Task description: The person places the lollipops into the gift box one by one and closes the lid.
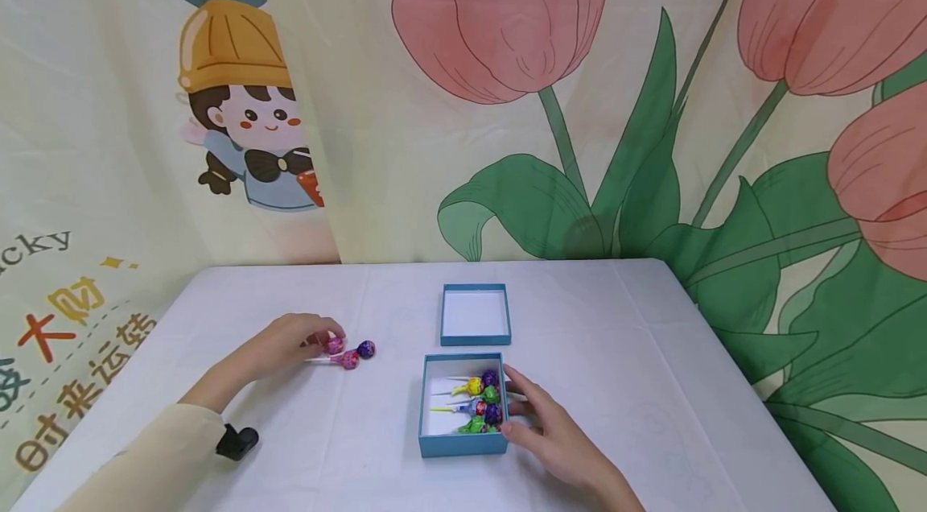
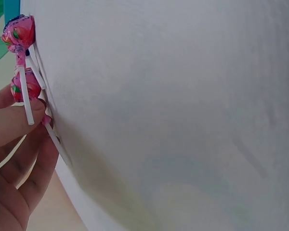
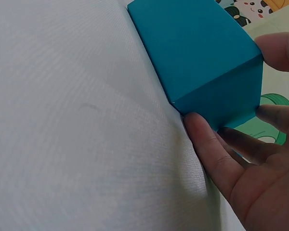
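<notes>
My left hand (image 1: 300, 344) is at the left of the table, pinching a pink-wrapped lollipop (image 2: 26, 85) between thumb and fingers; its white stick points down past the fingertips. Right beside it lie another pink lollipop (image 1: 350, 359) and a purple one (image 1: 366, 349). My right hand (image 1: 554, 427) touches the right side of a teal box (image 1: 463, 445), its fingers spread along that wall in the right wrist view. Inside the box, several lollipops (image 1: 474, 386) in yellow, green, blue and purple wrappers lie with heads to the right and sticks to the left.
Behind the box lies its teal lid (image 1: 475, 340), white inside facing up. A white cloth covers the table (image 1: 615, 335). A black clip-like object (image 1: 237, 442) sits by the left sleeve. A printed curtain (image 1: 376, 174) hangs behind the table's far edge.
</notes>
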### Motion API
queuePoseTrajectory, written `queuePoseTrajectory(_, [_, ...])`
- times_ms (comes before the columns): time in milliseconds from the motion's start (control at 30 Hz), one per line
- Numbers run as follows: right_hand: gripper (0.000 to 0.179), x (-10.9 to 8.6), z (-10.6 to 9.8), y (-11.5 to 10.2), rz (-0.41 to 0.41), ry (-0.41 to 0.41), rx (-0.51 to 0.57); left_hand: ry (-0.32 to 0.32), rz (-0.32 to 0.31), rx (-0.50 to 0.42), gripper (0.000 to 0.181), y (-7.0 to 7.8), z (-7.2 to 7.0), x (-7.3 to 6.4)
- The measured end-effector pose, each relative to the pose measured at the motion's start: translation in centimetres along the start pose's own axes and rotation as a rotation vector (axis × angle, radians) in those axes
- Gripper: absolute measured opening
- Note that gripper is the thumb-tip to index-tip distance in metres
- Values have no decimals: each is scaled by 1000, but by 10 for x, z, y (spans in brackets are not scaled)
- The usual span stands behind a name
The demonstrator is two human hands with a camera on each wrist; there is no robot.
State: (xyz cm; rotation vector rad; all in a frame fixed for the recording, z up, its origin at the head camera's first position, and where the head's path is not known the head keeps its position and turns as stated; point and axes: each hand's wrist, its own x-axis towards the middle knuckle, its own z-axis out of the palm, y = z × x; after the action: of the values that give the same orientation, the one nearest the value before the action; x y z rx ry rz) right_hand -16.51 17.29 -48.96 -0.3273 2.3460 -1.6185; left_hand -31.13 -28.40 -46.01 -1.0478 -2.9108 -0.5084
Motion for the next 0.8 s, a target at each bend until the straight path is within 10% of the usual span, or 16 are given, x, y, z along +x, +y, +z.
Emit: queuePoseTrajectory(800, [77, -1, -1, -2, -8, 0, 3, 75, -40, -40, 37, 75, -24, 14])
